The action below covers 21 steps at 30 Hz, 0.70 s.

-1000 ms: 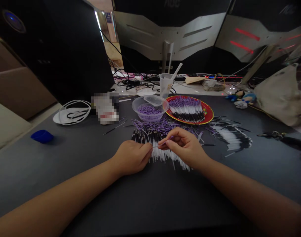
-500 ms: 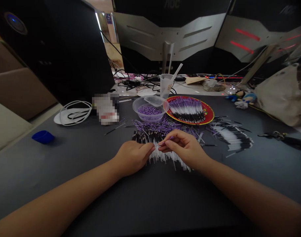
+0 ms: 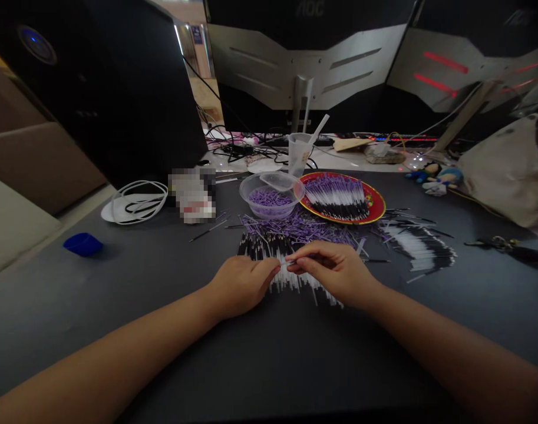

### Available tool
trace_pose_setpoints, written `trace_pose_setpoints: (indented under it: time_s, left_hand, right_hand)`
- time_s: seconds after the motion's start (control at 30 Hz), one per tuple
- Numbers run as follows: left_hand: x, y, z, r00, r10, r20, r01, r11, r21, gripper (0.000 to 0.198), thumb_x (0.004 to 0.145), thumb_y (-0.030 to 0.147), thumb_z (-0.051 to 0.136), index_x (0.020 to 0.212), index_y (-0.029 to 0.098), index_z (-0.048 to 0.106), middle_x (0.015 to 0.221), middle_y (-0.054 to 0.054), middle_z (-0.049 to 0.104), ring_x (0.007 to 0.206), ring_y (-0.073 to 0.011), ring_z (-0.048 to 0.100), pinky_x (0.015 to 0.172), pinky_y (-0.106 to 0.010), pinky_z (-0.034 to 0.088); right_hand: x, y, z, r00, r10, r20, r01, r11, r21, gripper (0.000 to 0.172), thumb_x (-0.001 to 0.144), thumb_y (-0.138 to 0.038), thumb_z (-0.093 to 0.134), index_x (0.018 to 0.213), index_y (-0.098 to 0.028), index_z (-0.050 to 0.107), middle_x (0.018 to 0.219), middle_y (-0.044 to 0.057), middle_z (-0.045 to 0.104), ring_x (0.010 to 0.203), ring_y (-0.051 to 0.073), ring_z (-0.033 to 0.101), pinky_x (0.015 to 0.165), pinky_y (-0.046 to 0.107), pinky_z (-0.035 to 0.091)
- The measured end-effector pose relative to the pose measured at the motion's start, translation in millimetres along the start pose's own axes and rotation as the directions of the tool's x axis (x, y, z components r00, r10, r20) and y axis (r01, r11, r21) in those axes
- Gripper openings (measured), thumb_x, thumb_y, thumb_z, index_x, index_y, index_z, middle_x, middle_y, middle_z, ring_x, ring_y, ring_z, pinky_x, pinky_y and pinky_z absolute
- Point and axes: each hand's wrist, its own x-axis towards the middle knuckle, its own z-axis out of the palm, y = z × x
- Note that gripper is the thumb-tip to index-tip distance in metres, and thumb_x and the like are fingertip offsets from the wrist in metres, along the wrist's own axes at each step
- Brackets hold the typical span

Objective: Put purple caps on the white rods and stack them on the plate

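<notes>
My left hand (image 3: 244, 284) is closed, thumb pressed on a thin white tube (image 3: 283, 263) that looks like a pen refill. My right hand (image 3: 334, 270) pinches at the tube's right end; the thin purple stick in its fingers is mostly hidden now. Below both hands lies a row of white refills with black ends (image 3: 262, 244), their black ends pointing away from me. Just behind the row spreads a heap of loose purple sticks (image 3: 290, 227). A clear plastic bowl (image 3: 272, 213) holds more purple sticks.
A red plate (image 3: 377, 206) carries rows of purple-topped refills. More refills (image 3: 421, 247) lie at right, near dark pliers-like tools (image 3: 507, 246). A plastic cup (image 3: 297, 154) stands behind the bowl. At left are a blue cup-like object (image 3: 83, 244), a coiled white cable (image 3: 138, 203) and a computer case (image 3: 105, 94).
My right fingertips have closed in on the white tube's end, and the purple stick seen between them is now mostly hidden. The left hand stays nearly in place; the view shifts slightly.
</notes>
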Motion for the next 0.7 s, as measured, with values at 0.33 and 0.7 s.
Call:
trace_pose_setpoints:
  time_s: [0.33, 0.7]
  left_hand:
    - [4.4, -4.5, -7.5, 0.994, 0.035, -0.106, -0.046, 0.994, -0.100, 0.018, 0.092, 0.021, 0.040, 0.086, 0.018, 0.057, 0.056, 0.003, 0.062, 0.045, -0.0111, 0.056, 0.045, -0.021, 0.038]
    - [1.9, -21.9, -3.0, 0.933, -0.358, 0.027, 0.331, 0.829, -0.451, 0.016, 0.090, 0.025, 0.046, 0.098, 0.017, 0.057, 0.078, 0.000, 0.069, 0.061, -0.0092, 0.061, 0.059, -0.019, 0.046]
  right_hand:
    - [4.6, -7.5, -8.3, 0.992, 0.073, 0.100, -0.065, 0.995, -0.078, 0.014, 0.083, -0.027, 0.059, 0.091, -0.019, 0.067, 0.084, 0.003, 0.069, 0.064, 0.012, 0.065, 0.061, 0.025, 0.054]
    - [32.0, 37.8, -77.4, 0.990, -0.123, -0.067, 0.007, 0.518, -0.856, 0.022, 0.085, -0.021, 0.051, 0.096, -0.019, 0.069, 0.096, 0.009, 0.065, 0.088, 0.021, 0.060, 0.080, 0.035, 0.046]
